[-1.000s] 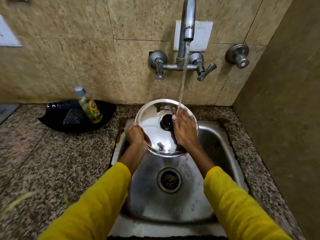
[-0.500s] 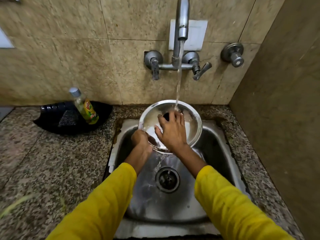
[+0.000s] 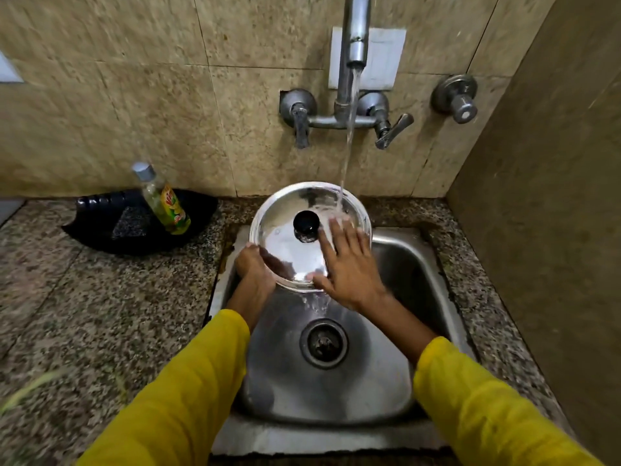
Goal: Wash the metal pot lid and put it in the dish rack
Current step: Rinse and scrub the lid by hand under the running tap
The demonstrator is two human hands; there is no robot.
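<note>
The round metal pot lid with a black knob is held tilted over the back of the steel sink, knob side up. My left hand grips its lower left rim. My right hand lies flat on the lid's right half, fingers spread, under the water stream that falls from the tap. Water runs off the lid's lower edge into the sink. No dish rack is in view.
A black tray on the granite counter at the left holds a scrub pad and a green soap bottle. The tap levers and a separate valve are on the tiled wall. A wall closes in on the right.
The lid was turned from knob side up to hollow side up and back to knob side up. My right hand has slid to the lid's right half.
</note>
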